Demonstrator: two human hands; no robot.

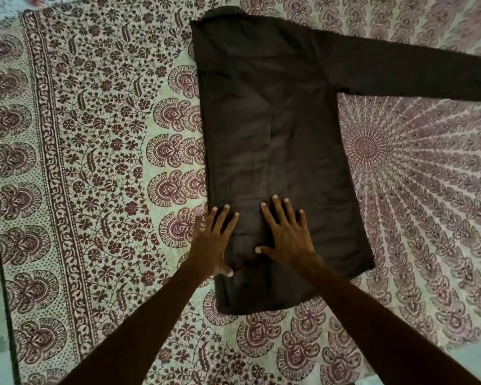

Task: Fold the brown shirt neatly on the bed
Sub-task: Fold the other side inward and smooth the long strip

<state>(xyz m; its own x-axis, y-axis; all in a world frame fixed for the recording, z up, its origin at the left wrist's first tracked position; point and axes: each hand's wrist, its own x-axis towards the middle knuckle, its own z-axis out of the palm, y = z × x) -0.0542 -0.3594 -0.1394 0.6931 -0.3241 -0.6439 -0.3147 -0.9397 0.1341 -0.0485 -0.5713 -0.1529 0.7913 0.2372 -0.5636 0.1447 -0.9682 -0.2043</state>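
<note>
The brown shirt (275, 129) lies flat on the bed, collar at the far end and hem toward me. Its left side is folded in over the body, with the folded sleeve running down the middle. The right sleeve (417, 73) stretches out flat to the right. My left hand (214, 240) rests palm down with fingers spread on the shirt's lower left edge, partly on the bedsheet. My right hand (285, 232) presses flat with fingers spread on the folded part, close beside the left. Neither hand grips the cloth.
A cream bedsheet (100, 162) with maroon floral and paisley print covers the bed, with a round mandala pattern (370, 147) right of the shirt. The bed's left edge (0, 245) shows a dark border, with pale floor beyond it.
</note>
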